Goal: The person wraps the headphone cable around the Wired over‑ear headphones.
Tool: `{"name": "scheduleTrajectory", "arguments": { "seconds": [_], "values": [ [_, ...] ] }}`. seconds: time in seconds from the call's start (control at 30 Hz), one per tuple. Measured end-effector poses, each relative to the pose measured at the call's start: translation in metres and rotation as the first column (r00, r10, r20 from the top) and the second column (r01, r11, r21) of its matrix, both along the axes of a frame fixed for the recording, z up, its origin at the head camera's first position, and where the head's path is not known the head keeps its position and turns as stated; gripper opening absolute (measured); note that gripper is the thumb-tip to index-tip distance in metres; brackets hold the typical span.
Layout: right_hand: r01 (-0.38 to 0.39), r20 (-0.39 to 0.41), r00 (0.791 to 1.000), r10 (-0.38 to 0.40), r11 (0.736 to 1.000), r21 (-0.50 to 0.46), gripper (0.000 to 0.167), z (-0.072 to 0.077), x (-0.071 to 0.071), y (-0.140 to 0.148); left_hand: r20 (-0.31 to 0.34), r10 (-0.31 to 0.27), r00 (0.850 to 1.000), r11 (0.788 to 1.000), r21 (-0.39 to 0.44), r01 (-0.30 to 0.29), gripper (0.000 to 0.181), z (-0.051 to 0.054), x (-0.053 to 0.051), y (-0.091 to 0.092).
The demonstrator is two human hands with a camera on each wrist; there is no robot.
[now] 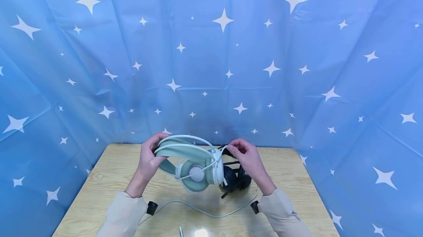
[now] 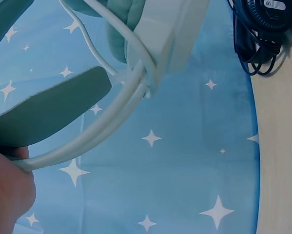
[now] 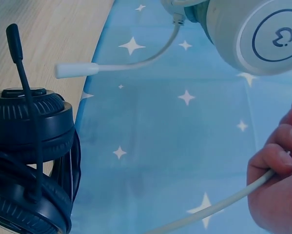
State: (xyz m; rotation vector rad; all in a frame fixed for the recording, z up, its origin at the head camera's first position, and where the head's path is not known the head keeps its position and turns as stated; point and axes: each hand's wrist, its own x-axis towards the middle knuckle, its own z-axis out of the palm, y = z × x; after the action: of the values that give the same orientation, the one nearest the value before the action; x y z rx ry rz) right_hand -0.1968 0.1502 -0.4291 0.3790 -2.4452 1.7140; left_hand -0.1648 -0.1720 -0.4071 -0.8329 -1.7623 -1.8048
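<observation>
In the head view my left hand (image 1: 149, 154) grips the headband of a pale green and white headset (image 1: 193, 151), holding it tilted above the table. Its ear cups hang toward the right, and a white microphone boom (image 3: 77, 69) sticks out in the right wrist view. A white cable (image 3: 209, 207) runs through my right hand (image 1: 248, 158), which pinches it with curled fingers beside the ear cup. Part of this cable loops across the headset. Behind and below it, a black headset (image 1: 230, 179) lies on the table, partly hidden.
The wooden table (image 1: 290, 182) carries the slack length of white cable (image 1: 211, 215) in front of the headsets. A pen (image 1: 181, 231) lies at the near edge. A blue curtain (image 1: 205, 64) with white stars stands behind and along both sides.
</observation>
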Motion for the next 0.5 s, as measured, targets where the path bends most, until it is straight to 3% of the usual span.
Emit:
{"name": "scheduleTrajectory", "arguments": {
  "seconds": [0.2,0.5],
  "values": [
    [-0.008,0.020,1.000,0.008,1.000,-0.006,0.019,0.0014,0.0023,-0.0007,-0.010,-0.012,1.000,1.000,-0.004,0.012,0.035,0.0040,0.0024,0.0027],
    [-0.014,0.015,1.000,0.013,1.000,0.009,0.021,0.0091,0.0047,0.0010,0.010,-0.042,0.999,0.999,-0.007,0.042,0.036,0.0006,0.0031,0.0087]
  ]
}}
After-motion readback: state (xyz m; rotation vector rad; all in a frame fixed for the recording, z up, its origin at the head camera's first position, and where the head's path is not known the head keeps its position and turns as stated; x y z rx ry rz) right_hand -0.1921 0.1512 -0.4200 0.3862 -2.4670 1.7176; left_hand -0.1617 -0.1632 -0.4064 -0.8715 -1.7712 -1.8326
